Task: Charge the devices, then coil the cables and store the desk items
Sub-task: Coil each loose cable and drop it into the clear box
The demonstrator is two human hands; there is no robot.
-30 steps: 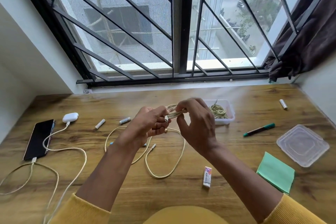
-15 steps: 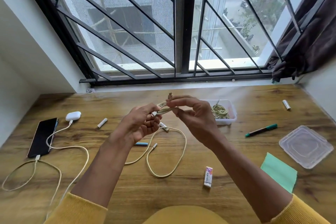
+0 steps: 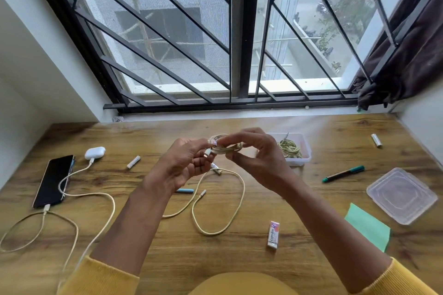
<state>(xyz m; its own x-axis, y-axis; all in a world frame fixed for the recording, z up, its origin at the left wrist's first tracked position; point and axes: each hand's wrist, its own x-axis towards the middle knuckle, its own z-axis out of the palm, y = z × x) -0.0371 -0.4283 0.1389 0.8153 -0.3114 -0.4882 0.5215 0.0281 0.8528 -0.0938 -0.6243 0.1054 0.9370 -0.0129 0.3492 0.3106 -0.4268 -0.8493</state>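
Cable is now gathered into a small tight coil between both hands, held up above the surface; a second ago the loops were looser and the right hand was up over the bundle, feeding the tail through. I see the left hand pinching the near side of the coil, thumb and fingers curled around it with a connector end poking out by the fingertips. The right hand curls over the far side, forefinger and thumb closed on the loops. I read this as the wrap being finished or nearly so, with the coil ready to go into storage.

The clear container sits just behind the right hand and already holds one greenish coiled cable, so that looks like the destination. Its lid lies well apart to the right.

A second loose cable lies on the surface below the hands, not yet coiled. To the left, the phone and the earbud case each have a cable plugged in, so the charging part looks done. Batteries, a green marker, an eraser and green sticky notes are not yet stored
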